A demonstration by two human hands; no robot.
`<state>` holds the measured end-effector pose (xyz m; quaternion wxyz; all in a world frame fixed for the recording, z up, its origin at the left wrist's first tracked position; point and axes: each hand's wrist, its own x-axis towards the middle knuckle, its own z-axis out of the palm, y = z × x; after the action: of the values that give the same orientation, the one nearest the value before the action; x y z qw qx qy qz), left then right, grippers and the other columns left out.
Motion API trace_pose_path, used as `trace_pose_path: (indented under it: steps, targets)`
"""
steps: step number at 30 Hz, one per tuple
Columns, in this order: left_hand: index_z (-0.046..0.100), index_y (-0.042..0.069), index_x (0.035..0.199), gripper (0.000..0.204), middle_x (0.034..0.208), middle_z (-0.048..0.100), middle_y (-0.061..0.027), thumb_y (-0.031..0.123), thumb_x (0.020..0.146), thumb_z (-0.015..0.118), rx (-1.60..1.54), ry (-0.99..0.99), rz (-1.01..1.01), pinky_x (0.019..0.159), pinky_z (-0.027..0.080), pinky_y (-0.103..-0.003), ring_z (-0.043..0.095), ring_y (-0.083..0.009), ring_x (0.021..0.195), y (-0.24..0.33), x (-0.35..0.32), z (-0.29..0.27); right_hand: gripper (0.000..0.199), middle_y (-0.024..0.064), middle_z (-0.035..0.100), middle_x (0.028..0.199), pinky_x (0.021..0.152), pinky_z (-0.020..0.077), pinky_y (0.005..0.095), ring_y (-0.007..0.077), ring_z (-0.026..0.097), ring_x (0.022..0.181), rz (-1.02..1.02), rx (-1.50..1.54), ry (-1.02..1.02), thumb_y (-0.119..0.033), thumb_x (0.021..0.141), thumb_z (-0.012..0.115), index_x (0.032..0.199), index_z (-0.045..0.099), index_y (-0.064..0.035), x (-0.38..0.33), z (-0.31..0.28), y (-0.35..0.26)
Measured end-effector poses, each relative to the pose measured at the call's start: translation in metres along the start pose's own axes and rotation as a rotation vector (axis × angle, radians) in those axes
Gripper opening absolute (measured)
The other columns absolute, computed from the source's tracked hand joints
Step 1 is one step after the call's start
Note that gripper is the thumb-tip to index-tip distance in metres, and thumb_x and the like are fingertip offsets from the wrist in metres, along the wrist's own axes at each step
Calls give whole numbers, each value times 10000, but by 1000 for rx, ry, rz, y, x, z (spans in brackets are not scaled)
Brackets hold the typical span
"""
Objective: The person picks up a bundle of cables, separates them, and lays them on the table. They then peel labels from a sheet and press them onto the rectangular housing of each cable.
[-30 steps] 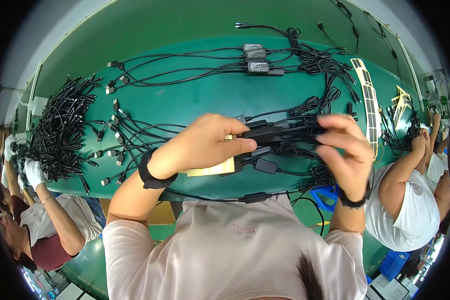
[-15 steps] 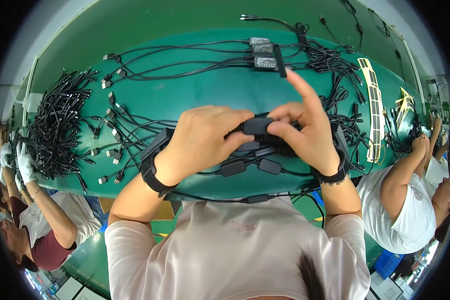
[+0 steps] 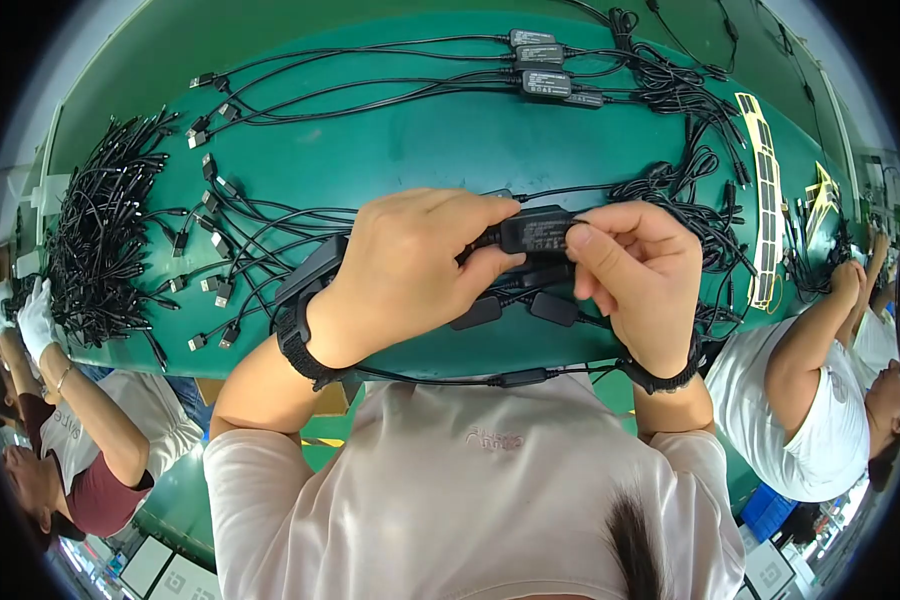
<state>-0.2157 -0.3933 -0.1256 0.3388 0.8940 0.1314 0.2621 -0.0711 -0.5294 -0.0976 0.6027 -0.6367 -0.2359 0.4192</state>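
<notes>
My left hand [image 3: 410, 265] pinches the left end of a small black inline cable box [image 3: 536, 235] between thumb and fingers. A dark label with pale print lies on the box's upward face. On the right end of that box, the thumb and bent fingers of my right hand [image 3: 642, 265] are closed. Just below the hands are plain black cable boxes, one on the left [image 3: 477, 313] and one on the right [image 3: 554, 309]. Another plain box [image 3: 523, 378] lies on its cable along the table's near edge.
Labelled cable boxes [image 3: 547, 84] lie at the back of the green table [image 3: 370, 150], their coiled cables [image 3: 660, 80] to the right. USB plugs [image 3: 210, 205] fan out leftward. A black cable heap [image 3: 110, 235] and a yellow label sheet [image 3: 763, 200] flank me. Co-workers sit on both sides.
The dark strip on my right index fingertip is gone from there, and print now shows on the held box. My right index finger has curled in from pointing outward. The box sits slightly higher and further right.
</notes>
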Motion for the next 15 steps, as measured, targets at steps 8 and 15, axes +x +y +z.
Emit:
trace_pose_path:
  steps: [8,15]
  targets:
    - [673,35,919,321,681,624,-75,102,621,768,41,22,41,498,437,-291,562,-218,546,1,-4,0,101,29,637,722,475,415,150,36,541,554,3,6,-16,-10,800,689,886,653,30,2,2,7]
    - [672,34,916,327,684,626,-73,101,612,771,18,81,83,496,438,-292,559,-214,540,-3,-6,4,100,21,636,725,511,416,150,24,528,581,-31,-24,-21,-7,794,698,880,660,28,4,1,11]
